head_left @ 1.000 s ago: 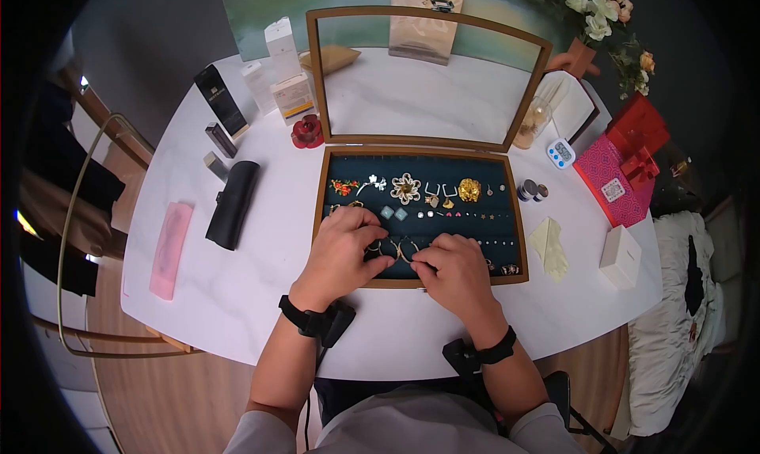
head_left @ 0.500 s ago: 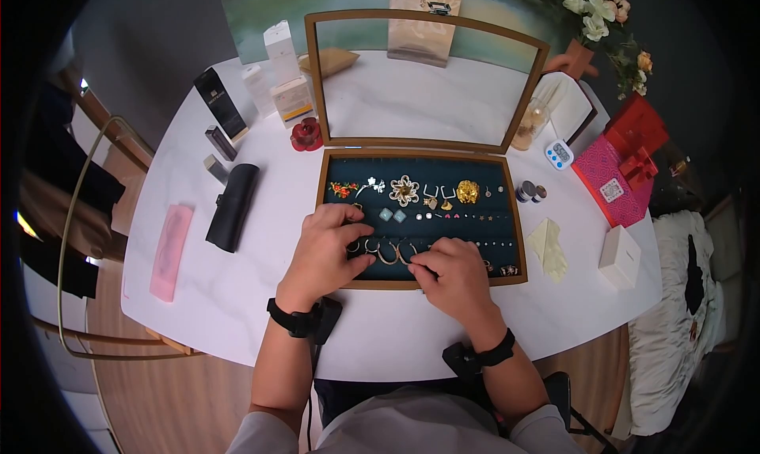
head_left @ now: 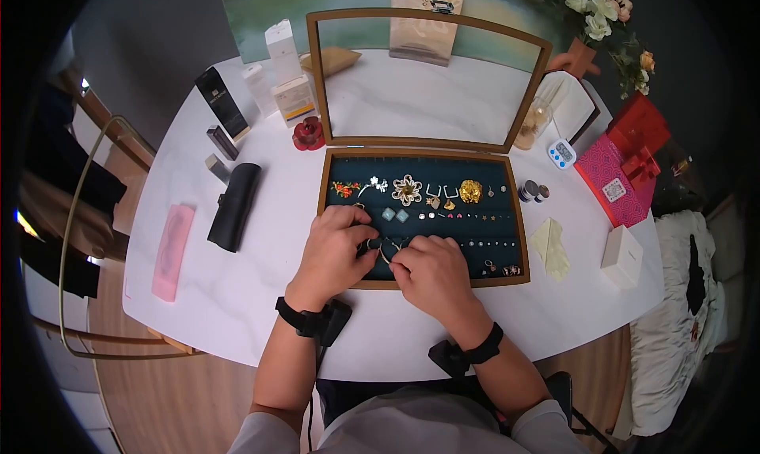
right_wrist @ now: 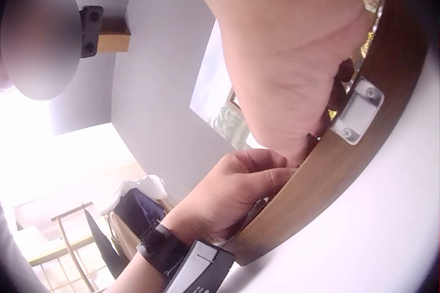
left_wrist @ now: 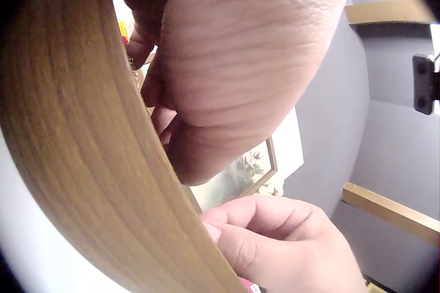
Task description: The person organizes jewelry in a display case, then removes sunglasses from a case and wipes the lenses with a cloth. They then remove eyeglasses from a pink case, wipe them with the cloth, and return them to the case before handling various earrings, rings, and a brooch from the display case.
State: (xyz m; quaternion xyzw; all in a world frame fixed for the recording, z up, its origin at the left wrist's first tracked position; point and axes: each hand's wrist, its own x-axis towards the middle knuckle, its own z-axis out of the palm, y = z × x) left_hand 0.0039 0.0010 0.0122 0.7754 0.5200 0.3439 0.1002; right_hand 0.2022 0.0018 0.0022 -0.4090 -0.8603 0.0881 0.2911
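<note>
A brown-framed jewellery case (head_left: 518, 216) with a dark lining lies open on the table. In its lower part my right hand (head_left: 434, 276) pinches a large hoop earring (head_left: 385, 254) between thumb and index finger. Just left of it, the left hand (head_left: 326, 252) has its thumb and bent fingers around another hoop; whether they grip it is hidden. Upper rows hold a flower brooch (head_left: 407, 189), a gold piece (head_left: 470, 190) and square blue earrings (head_left: 394, 215). In the left wrist view the wooden rim (left_wrist: 89, 142) covers the fingertips; the right wrist view shows both hands over the rim (right_wrist: 323, 176).
Behind the case stands its raised clear lid (head_left: 419, 147). At left lie a black case (head_left: 234, 208) and a pink pouch (head_left: 172, 252), with upright boxes (head_left: 222, 103) behind. To the right are a timer (head_left: 561, 154), small jars (head_left: 528, 190), a cloth (head_left: 550, 248) and a white box (head_left: 622, 258).
The right hand has moved left, closer to the left hand, uncovering small pieces at the case's lower right. My left hand shifted left, then slightly back right.
</note>
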